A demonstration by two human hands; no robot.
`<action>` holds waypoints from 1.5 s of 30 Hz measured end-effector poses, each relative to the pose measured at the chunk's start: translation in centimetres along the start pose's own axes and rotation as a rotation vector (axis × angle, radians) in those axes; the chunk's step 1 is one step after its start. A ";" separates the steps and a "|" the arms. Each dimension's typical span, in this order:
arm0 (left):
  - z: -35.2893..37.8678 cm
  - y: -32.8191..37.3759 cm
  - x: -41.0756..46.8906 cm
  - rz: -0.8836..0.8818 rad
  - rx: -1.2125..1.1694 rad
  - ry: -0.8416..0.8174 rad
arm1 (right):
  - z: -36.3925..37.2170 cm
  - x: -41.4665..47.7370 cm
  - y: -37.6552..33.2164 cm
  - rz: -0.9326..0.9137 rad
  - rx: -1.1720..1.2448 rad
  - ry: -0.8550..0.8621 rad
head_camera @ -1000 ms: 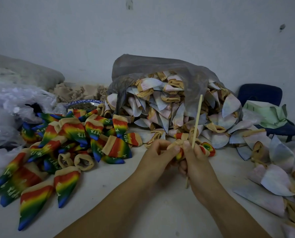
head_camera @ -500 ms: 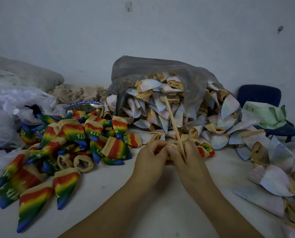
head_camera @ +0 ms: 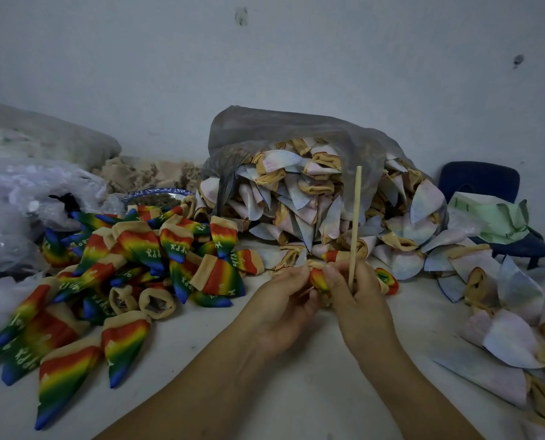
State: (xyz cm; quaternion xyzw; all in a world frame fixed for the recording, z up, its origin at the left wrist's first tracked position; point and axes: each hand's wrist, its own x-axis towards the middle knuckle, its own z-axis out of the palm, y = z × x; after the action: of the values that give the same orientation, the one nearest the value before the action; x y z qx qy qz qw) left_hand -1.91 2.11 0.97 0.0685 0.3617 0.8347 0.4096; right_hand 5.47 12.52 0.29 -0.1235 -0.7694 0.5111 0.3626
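1. The small rainbow-printed fabric cone [head_camera: 319, 280] is held between both hands, just in front of the grey translucent plastic bag [head_camera: 264, 128] of pale inside-out pieces.
2. The left hand [head_camera: 280, 303] has its fingers curled and pinches the cone's cuff end. A firm hold there should let the cloth roll over.
3. The right hand [head_camera: 360, 300] pinches the cone and grips the thin pale wooden stick [head_camera: 356, 217], which stands upright before the bag.
4. Press the stick gently into the tip, so the point turns out without piercing the seam.
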 end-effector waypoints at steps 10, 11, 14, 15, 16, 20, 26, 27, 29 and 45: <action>0.1 0.1 -0.6 -0.022 -0.014 -0.124 | 0.1 0.0 -0.1 0.250 0.323 0.010; 0.2 0.0 -0.6 -0.020 -0.008 -0.131 | 0.0 0.1 -0.2 0.261 0.335 0.012; 0.2 -0.3 -0.5 -0.002 -0.006 -0.107 | -0.5 0.2 -0.4 0.250 0.371 0.000; 0.2 -0.3 -0.5 0.010 -0.017 -0.096 | -0.6 0.2 -0.5 0.235 0.384 -0.012; 0.1 -0.3 -0.4 0.022 -0.033 -0.090 | -0.7 0.2 -0.7 0.218 0.393 -0.026; 0.0 -0.1 -0.5 0.068 -0.048 -0.076 | -0.8 0.0 -0.8 0.201 0.384 -0.086; -0.4 -0.1 -0.4 0.100 0.035 -0.098 | -0.9 0.1 -0.4 0.203 0.347 -0.102; -0.5 -0.2 -0.3 0.098 0.046 -0.095 | -0.9 0.1 -0.3 0.203 0.327 -0.101; -0.6 -0.3 -0.2 0.090 0.073 -0.091 | -0.9 0.2 -0.1 0.203 0.286 -0.087; 0.8 -0.1 -0.4 -0.100 -0.102 0.005 | -1.0 0.5 -0.3 0.440 0.630 -0.106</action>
State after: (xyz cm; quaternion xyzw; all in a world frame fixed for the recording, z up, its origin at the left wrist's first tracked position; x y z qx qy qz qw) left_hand -1.28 2.29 1.51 0.0273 0.3226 0.8307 0.4529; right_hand 5.88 13.40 0.95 -0.1415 -0.5477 0.7935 0.2244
